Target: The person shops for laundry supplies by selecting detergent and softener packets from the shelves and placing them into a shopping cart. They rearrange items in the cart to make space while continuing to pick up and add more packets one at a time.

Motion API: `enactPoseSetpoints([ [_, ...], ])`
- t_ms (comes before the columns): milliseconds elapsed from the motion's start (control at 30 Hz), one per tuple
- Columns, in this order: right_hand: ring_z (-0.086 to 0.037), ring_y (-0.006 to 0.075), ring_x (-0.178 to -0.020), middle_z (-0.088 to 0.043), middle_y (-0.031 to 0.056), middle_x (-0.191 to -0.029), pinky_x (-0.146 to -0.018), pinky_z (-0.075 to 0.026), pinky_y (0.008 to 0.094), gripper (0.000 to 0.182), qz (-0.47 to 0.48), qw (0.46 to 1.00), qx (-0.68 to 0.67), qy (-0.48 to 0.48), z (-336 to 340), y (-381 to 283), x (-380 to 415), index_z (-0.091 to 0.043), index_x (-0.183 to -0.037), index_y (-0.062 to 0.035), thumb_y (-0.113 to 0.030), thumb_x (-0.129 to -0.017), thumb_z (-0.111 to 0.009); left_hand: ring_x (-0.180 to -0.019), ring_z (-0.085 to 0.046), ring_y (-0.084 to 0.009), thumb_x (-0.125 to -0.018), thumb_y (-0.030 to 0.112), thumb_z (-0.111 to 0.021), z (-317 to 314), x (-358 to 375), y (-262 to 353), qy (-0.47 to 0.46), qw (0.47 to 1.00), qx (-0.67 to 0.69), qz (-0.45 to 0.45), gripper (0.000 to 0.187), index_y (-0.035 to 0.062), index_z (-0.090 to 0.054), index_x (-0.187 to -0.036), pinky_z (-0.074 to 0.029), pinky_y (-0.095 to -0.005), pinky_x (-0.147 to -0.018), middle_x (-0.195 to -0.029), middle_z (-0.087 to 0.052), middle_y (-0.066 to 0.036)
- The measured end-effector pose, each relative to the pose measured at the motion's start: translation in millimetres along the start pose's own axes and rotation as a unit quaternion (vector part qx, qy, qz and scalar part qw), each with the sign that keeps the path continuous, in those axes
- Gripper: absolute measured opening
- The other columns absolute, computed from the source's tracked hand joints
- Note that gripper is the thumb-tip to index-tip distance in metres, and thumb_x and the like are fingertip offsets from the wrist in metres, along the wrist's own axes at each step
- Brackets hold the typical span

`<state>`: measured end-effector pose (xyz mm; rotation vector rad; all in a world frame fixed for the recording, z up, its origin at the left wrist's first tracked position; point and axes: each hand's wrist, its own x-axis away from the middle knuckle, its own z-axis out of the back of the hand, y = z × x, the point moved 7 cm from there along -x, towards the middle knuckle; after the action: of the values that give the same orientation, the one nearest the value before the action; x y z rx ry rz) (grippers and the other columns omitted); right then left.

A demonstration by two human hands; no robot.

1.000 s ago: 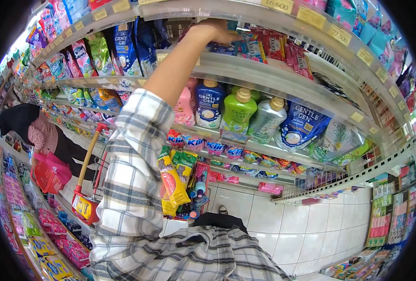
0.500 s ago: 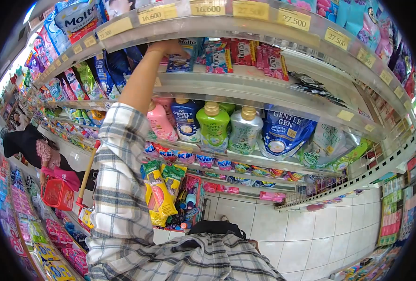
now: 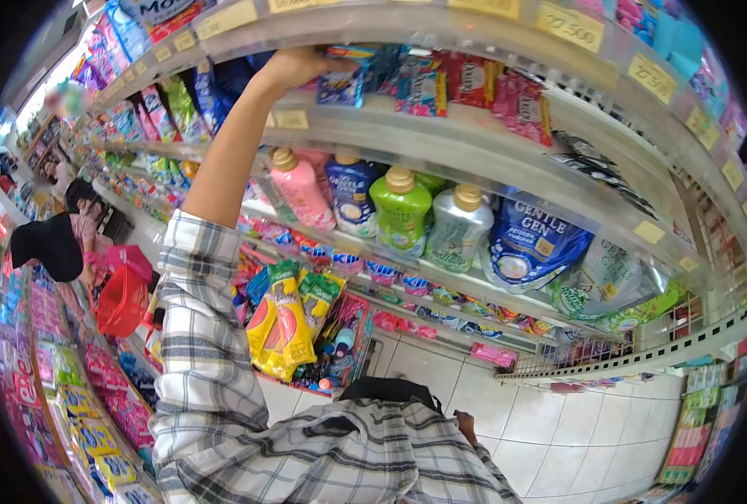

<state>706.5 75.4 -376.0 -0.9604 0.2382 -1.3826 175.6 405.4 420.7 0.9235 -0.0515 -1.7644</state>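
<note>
My left grip is at a blue sachet on the shelf; whether clenched, I can't tell, nor for my right grip. Below, a pouch reads "GENTLE GEN"; above, a tag, "27.500". A basket holds yellow packets.

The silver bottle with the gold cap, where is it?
In the head view, the silver bottle with the gold cap sits right of centre, one shelf below the left hand, between the gold-capped green bottle and the big blue pouch.
</note>
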Motion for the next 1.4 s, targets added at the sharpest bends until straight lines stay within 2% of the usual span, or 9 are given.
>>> enactPoseSetpoints([
  [33, -0.067, 0.0225, -0.070, -0.068, 0.0141, -0.080, -0.060, -0.054, 0.0358, 0.028, 0.138, 0.972, 0.188, -0.010, -10, 3, -6, -0.065, -0.100, 0.0013, -0.020, -0.083, -0.060, -0.095, -0.060, -0.0126, -0.074, 0.013, -0.078, 0, 5, -4, -0.001, 0.999, 0.030, -0.023, 0.045, 0.0026, -0.062, -0.114, -0.048, -0.0256, -0.084, -0.106, -0.067, -0.006],
  [100, -0.069, 0.0238, -0.074, -0.069, 0.0153, -0.081, -0.064, -0.054, 0.0348, 0.025, 0.122, 0.966, 0.225, -0.027, -4, -13, -11, -0.066, -0.099, 0.0016, -0.016, -0.082, -0.060, -0.089, -0.063, -0.0099, -0.076, 0.009, -0.075, 7, 24, 2, -0.032, 0.997, 0.015, 0.068, 0.039, 0.0008, -0.062, -0.112, -0.049, -0.0241, -0.079, -0.102, -0.068, -0.005],
  [167, -0.069, 0.0282, -0.074, -0.069, 0.0167, -0.079, -0.065, -0.054, 0.0363, 0.027, -0.001, 0.997, -0.067, -0.041, -13, 25, -27, -0.065, -0.100, 0.0027, -0.016, -0.081, -0.060, -0.083, -0.065, -0.0134, -0.085, 0.001, -0.062, 6, 37, 14, -0.032, 0.996, 0.063, -0.048, 0.021, -0.0019, -0.062, -0.106, -0.051, -0.0252, -0.072, -0.099, -0.067, -0.009],
  [333, -0.065, 0.0302, -0.088, -0.068, 0.0134, -0.093, -0.073, -0.051, 0.0424, 0.037, 0.059, 0.975, 0.178, -0.120, -12, -17, -19, -0.063, -0.102, -0.0146, -0.042, -0.079, -0.057, -0.084, -0.061, -0.0110, -0.084, -0.008, -0.056, 19, 98, 16, 0.157, 0.975, 0.127, -0.091, 0.010, -0.0020, -0.059, -0.092, -0.049, -0.0249, -0.074, -0.084, -0.064, -0.006],
  [500, -0.064, 0.0291, -0.080, -0.067, 0.0159, -0.085, -0.068, -0.050, 0.0393, 0.036, 0.080, 0.981, 0.118, -0.133, -20, -12, -13, -0.063, -0.101, -0.0096, -0.039, -0.081, -0.057, -0.083, -0.062, -0.0137, -0.087, -0.007, -0.056, 67, 186, 36, 0.317, 0.932, 0.019, -0.176, 0.009, -0.0009, -0.058, -0.093, -0.049, -0.0265, -0.074, -0.088, -0.064, -0.005],
  [833, -0.061, 0.0224, -0.070, -0.066, 0.0134, -0.079, -0.057, -0.048, 0.0338, 0.034, 0.028, 0.982, 0.087, -0.165, -23, -39, -12, -0.063, -0.102, -0.0042, -0.033, -0.084, -0.058, -0.079, -0.069, -0.0215, -0.082, 0.010, -0.066, 37, 430, -128, 0.208, 0.909, -0.144, 0.331, 0.022, 0.0047, -0.067, -0.104, -0.051, -0.0311, -0.067, -0.085, -0.069, -0.014],
  [1067, -0.060, 0.0177, -0.062, -0.065, 0.0116, -0.075, -0.050, -0.046, 0.0299, 0.033, -0.037, 0.989, -0.008, -0.145, -10, -79, -24, -0.062, -0.103, -0.0004, -0.028, -0.086, -0.059, -0.077, -0.065, -0.0360, -0.084, 0.017, -0.060, -47, 529, -258, 0.135, 0.878, -0.159, 0.431, 0.023, 0.0091, -0.068, -0.104, -0.051, -0.0444, -0.069, -0.083, -0.066, -0.019],
  [1233, -0.059, 0.0162, -0.059, -0.065, 0.0107, -0.073, -0.047, -0.045, 0.0286, 0.033, -0.243, 0.952, -0.171, -0.067, 14, -154, -7, -0.061, -0.103, 0.0020, -0.027, -0.086, -0.060, -0.080, -0.065, -0.0369, -0.083, 0.016, -0.059, -70, 519, -285, 0.104, 0.868, -0.153, 0.460, 0.023, 0.0110, -0.068, -0.104, -0.051, -0.0458, -0.073, -0.086, -0.066, -0.020],
  [1400, -0.061, 0.0172, -0.061, -0.067, 0.0119, -0.079, -0.051, -0.049, 0.0307, 0.034, -0.130, 0.985, -0.093, -0.065, -4, -83, -12, -0.066, -0.097, 0.0037, -0.028, -0.086, -0.060, -0.084, -0.065, -0.0361, -0.083, 0.016, -0.060, -90, 510, -317, 0.057, 0.876, -0.148, 0.455, 0.023, 0.0121, -0.069, -0.103, -0.051, -0.0449, -0.076, -0.090, -0.066, -0.021],
])
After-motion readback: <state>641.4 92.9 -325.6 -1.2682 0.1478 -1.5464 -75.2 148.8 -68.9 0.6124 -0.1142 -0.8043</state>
